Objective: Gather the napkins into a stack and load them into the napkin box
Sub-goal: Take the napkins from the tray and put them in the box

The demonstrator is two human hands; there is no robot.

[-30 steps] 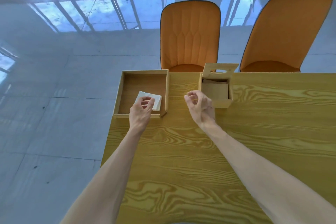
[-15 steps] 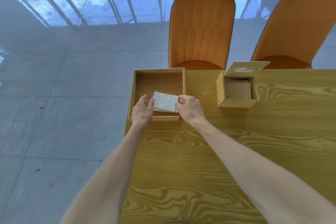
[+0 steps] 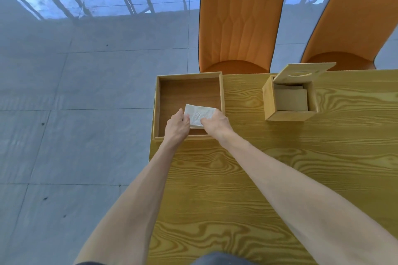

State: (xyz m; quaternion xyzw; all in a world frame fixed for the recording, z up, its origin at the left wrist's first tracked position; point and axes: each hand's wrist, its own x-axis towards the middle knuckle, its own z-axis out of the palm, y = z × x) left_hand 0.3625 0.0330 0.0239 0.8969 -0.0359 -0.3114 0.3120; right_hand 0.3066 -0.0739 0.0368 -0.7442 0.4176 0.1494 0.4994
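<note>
The wooden surface [image 3: 280,178] fills the lower right of the frame, its left edge dropping to grey floor tiles [image 3: 64,114]. A shallow wooden tray [image 3: 156,105] sits at that upper-left corner, its left wall flush with the edge. Bare wood lies open between the tray and the napkin box [image 3: 288,116], which stands right of centre, lid [image 3: 301,72] raised, pale napkins inside. Both hands reach into the tray: the left hand [image 3: 176,125] and right hand [image 3: 216,123] each have a narrow grip pinched on opposite sides of the white napkin stack [image 3: 199,114]. Two orange chairs [image 3: 239,19] stand beyond the far edge.
</note>
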